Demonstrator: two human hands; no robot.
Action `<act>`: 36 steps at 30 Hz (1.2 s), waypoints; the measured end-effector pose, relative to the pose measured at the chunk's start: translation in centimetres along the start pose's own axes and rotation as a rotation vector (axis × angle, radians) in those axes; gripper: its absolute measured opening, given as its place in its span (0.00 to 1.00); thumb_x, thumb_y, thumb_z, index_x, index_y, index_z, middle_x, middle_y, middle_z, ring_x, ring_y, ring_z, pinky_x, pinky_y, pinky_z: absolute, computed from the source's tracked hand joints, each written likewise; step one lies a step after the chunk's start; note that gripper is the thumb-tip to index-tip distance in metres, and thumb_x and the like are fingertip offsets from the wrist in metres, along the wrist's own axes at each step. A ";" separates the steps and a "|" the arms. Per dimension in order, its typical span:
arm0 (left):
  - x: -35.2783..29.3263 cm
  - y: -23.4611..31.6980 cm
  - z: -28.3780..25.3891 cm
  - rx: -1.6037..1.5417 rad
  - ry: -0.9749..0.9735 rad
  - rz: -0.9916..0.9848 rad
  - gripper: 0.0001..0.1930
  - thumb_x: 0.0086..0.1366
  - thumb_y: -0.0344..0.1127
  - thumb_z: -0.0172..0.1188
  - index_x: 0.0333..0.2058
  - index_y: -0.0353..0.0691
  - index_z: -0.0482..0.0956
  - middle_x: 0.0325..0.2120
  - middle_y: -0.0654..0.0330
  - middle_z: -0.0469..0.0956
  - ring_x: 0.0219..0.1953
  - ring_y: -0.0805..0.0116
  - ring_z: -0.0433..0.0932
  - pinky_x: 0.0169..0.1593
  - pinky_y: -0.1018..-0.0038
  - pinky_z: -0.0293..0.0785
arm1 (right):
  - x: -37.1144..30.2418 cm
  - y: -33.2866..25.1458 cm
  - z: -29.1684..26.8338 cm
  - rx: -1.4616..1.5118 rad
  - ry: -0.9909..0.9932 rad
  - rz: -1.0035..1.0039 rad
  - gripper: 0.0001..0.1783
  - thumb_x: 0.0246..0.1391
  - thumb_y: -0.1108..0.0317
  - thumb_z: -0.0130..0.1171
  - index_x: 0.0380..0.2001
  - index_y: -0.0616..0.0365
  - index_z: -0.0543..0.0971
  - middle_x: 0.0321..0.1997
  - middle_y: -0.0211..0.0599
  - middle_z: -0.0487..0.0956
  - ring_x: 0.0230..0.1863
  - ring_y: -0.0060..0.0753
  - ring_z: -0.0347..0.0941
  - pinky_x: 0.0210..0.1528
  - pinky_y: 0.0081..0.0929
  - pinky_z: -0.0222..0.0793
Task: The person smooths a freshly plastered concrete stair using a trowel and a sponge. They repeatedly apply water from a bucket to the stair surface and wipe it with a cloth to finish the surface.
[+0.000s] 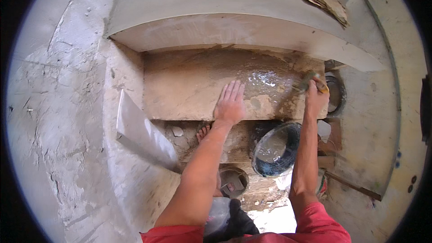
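My right hand [317, 99] is closed round the yellowish handle of a brush [322, 85]. The brush is partly blurred, and its bristle end points left over the right part of a dusty brown step [180, 81]. Next to it, a dark wet patch [268, 79] shines on the step's surface. Flat on the same step, left of the wet area, rests my left hand [231, 103], fingers stretched out and holding nothing. Just below the step's front edge, close to my right forearm, a black bucket [292, 137] holds greyish liquid.
A pale slab [143, 128] leans at the left, near a bare foot [203, 132]. Lower down stands a small round container [244, 182]. Another round container [335, 96] sits beyond the step's right end. Folded papery material [323, 1] lies above. A wooden strip [353, 185] is at right.
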State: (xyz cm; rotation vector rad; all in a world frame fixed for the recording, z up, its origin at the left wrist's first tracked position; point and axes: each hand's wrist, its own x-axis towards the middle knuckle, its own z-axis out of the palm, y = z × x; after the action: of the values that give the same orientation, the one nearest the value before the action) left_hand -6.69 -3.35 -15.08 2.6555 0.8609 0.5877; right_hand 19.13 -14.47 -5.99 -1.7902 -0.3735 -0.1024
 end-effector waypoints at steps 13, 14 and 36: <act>0.8 0.1 -0.2 0.050 -0.030 0.012 0.33 0.66 0.36 0.54 0.71 0.37 0.68 0.72 0.47 0.67 0.76 0.47 0.62 0.79 0.51 0.54 | 0.8 -0.3 -6.6 0.140 -0.101 0.290 0.14 0.57 0.71 0.66 0.46 0.61 0.85 0.40 0.34 0.85 0.34 0.28 0.82 0.31 0.24 0.82; 0.6 0.1 -0.1 0.059 -0.039 0.016 0.34 0.66 0.37 0.54 0.71 0.37 0.68 0.73 0.48 0.66 0.76 0.49 0.61 0.79 0.51 0.53 | 0.2 -0.3 -9.9 0.057 0.008 0.270 0.13 0.58 0.71 0.66 0.46 0.61 0.85 0.40 0.34 0.85 0.34 0.28 0.82 0.31 0.24 0.81; 0.8 0.2 -0.1 0.046 0.009 0.057 0.33 0.64 0.34 0.55 0.70 0.38 0.69 0.71 0.47 0.69 0.74 0.44 0.64 0.77 0.49 0.57 | -29.1 15.8 -24.2 -0.928 0.457 0.367 0.47 0.50 0.57 0.81 0.66 0.70 0.70 0.60 0.56 0.80 0.54 0.58 0.79 0.62 0.52 0.72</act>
State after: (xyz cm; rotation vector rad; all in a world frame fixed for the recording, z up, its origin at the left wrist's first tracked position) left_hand -6.06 -2.97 -14.66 2.7290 0.8136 0.6005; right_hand -0.46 -46.62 -22.26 -2.6227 0.4124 -0.4740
